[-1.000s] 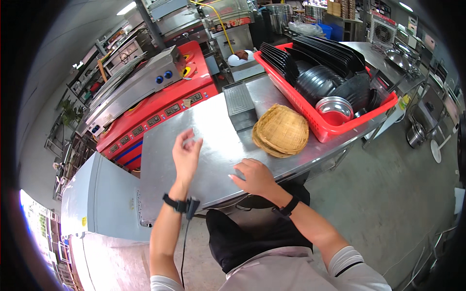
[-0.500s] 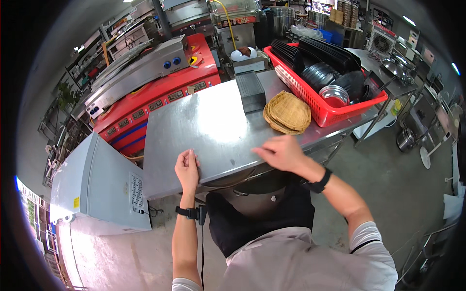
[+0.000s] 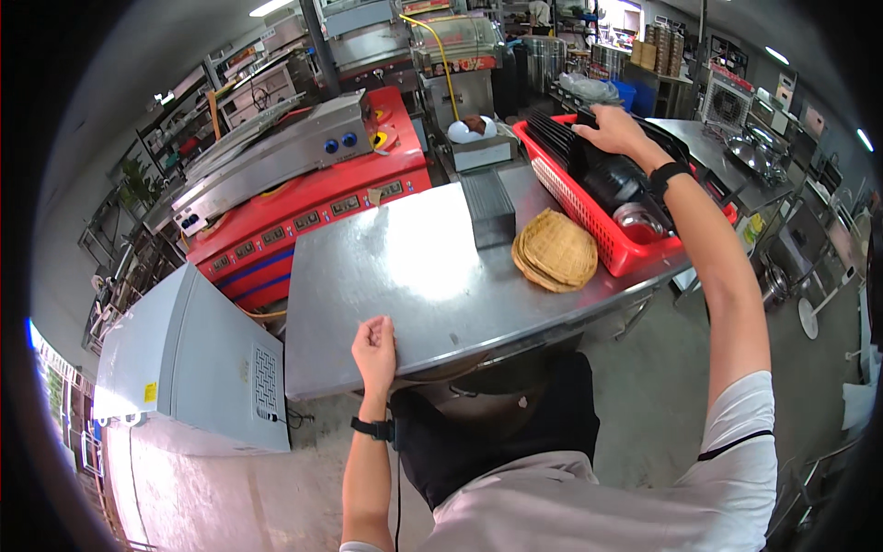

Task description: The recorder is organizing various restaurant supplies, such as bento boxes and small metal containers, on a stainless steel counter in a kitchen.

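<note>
My right hand (image 3: pixel 614 131) reaches over the red perforated plastic basket (image 3: pixel 625 258) at the table's far right. Its thumb and fingers are apart, at the upper edges of black ribbed trays (image 3: pixel 552 138) standing in the basket; I make out nothing held in it. Beside the trays lie black round dishes (image 3: pixel 612 179) and a shiny metal bowl (image 3: pixel 636 219). My left hand (image 3: pixel 375 345) rests at the table's near edge with fingers curled and nothing visible in them. To the left of the basket sits a stack of woven bamboo baskets (image 3: pixel 556 248).
A dark grey rectangular container (image 3: pixel 489 210) stands on the steel table (image 3: pixel 368 276), behind the bamboo stack. Left of the table are a red cooking counter (image 3: pixel 303 207) and a pale chest appliance (image 3: pixel 189 359). A second metal table (image 3: pixel 704 138) holds pans at the right.
My right hand has gone from above the table's near edge, forward and right, to the trays in the red basket. My left hand stays near the table edge. The view has shifted slightly.
</note>
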`<state>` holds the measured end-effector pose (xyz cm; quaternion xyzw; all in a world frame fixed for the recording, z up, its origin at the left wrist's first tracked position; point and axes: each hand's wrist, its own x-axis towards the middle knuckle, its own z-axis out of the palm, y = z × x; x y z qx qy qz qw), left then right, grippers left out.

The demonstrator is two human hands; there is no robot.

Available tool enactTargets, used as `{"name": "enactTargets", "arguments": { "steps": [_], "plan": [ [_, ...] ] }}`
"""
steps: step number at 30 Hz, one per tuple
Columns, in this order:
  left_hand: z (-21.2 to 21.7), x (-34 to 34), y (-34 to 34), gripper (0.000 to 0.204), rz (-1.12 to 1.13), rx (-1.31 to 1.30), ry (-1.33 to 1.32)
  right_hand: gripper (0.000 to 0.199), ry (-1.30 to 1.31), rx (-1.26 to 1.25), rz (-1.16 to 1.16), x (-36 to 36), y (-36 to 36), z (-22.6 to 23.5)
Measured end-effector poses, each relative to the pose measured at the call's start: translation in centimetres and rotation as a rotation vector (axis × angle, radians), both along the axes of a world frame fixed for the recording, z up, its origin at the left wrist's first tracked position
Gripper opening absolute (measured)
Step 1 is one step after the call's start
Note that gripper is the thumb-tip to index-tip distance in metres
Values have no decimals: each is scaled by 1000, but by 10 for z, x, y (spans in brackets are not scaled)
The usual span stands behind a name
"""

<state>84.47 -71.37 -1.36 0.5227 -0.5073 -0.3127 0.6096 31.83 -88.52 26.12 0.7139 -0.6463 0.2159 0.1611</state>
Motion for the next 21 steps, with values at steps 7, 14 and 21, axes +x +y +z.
{"name": "enactTargets", "arguments": {
  "steps": [7, 14, 21],
  "plan": [
    [2, 0, 1, 19, -40, 27, 40, 63, -241, 214, 10, -4, -74, -33],
    [3, 1, 2, 19, -57, 37, 56, 51, -291, 360, -53, -4, -77, -24],
    [3, 1, 4, 19, -76, 34, 63, 45, -170, 345, -128, -16, -69, -19]
  ]
}}
